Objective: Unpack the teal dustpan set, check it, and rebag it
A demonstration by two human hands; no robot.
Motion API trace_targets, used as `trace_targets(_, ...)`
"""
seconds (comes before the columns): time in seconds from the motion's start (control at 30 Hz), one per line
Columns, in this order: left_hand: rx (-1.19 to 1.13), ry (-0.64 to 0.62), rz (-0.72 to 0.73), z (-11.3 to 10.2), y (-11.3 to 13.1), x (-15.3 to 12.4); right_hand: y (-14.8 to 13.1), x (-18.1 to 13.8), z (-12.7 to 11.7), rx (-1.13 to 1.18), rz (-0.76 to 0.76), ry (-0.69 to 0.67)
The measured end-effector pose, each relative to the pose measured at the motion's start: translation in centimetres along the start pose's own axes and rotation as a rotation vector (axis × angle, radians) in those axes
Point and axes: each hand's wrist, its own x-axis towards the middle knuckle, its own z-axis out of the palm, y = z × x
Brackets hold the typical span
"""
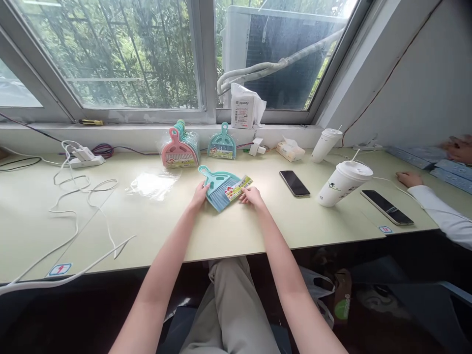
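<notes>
A teal mini dustpan (223,176) with a blue-bristled brush (218,195) nested in it is held just over the desk, tilted with its handle to the upper left. My left hand (200,193) grips its left edge, the thumb on the pan. A printed label card (238,188) lies slantwise across the bristles at the right. My right hand (252,196) pinches this card near its right end, fingers partly tucked beneath. Clear plastic bags (153,184) lie flat to the left of the dustpan.
Behind stand a stack of packaged dustpan sets (179,147) and one teal set (222,142). Phones (294,183) and lidded cups (342,184) stand or lie to the right. White cables (75,216) sprawl at left. A co-worker's arm (438,211) rests at far right.
</notes>
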Motion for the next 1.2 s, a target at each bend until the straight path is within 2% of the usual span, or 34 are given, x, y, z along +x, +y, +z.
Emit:
trace_targets(0.1, 0.032, 0.052, 0.057, -1.0, -0.2, 0.9, 0.0, 0.7, -0.8, 0.01, -0.058, 0.154)
trace_targets(0.23, 0.054, -0.056, 0.039, -1.1, 0.3, 0.3, -0.5, 1.4, -2.4, 0.264, -0.118, 0.434)
trace_targets(0.3, 0.081, -0.127, 0.04, -0.7, 0.7, -0.5, -0.7, 1.3, -2.7, 0.21, -0.132, 0.525)
trace_targets(0.33, 0.094, -0.153, 0.046, -0.6, 0.9, -0.8, -0.8, 1.2, -2.5, 0.107, -0.155, 0.545)
trace_targets(0.4, 0.11, -0.182, 0.055, -0.4, 1.2, -1.2, -0.6, 0.7, -1.8, -0.205, -0.249, 0.522)
trace_targets(0.47, 0.107, -0.165, 0.055, -0.5, 1.3, -1.2, -0.1, 0.2, -0.8, -0.529, -0.375, 0.399)
trace_targets(0.57, 0.066, -0.076, 0.055, -1.2, 1.2, -0.7, 0.9, 0.2, -0.5, -0.777, -0.469, 0.208)
trace_targets(0.63, 0.039, -0.013, 0.056, -1.8, 1.1, -0.4, 1.2, 0.6, -1.3, -0.792, -0.429, 0.229)
trace_targets(0.7, 0.023, 0.014, 0.057, -2.2, 0.9, -0.2, 0.9, 0.9, -2.4, -0.744, -0.402, 0.356)
trace_targets(0.8, 0.029, -0.017, 0.066, -2.1, 0.8, -0.2, -0.3, 0.1, -2.9, -0.688, -0.559, 0.52)
trace_targets(0.83, 0.044, -0.038, 0.072, -1.7, 0.8, -0.3, -0.7, -0.5, -2.5, -0.696, -0.641, 0.522)
trace_targets(0.9, 0.094, -0.084, 0.097, -0.7, 0.7, -0.6, -1.3, -1.9, -0.9, -0.756, -0.758, 0.441)
trace_targets(1.0, 0.18, -0.168, 0.196, 1.5, 0.4, -1.5, -1.2, -3.6, 2.4, -0.949, -0.799, 0.238)
trace_targets(1.1, 0.257, -0.158, 0.279, 3.0, 0.1, -2.4, -0.5, -3.9, 4.3, -1.055, -0.761, 0.236)
trace_targets(1.2, 0.279, -0.18, 0.282, 3.0, 0.3, -2.5, -0.3, -3.0, 4.3, -1.007, -0.71, 0.282)
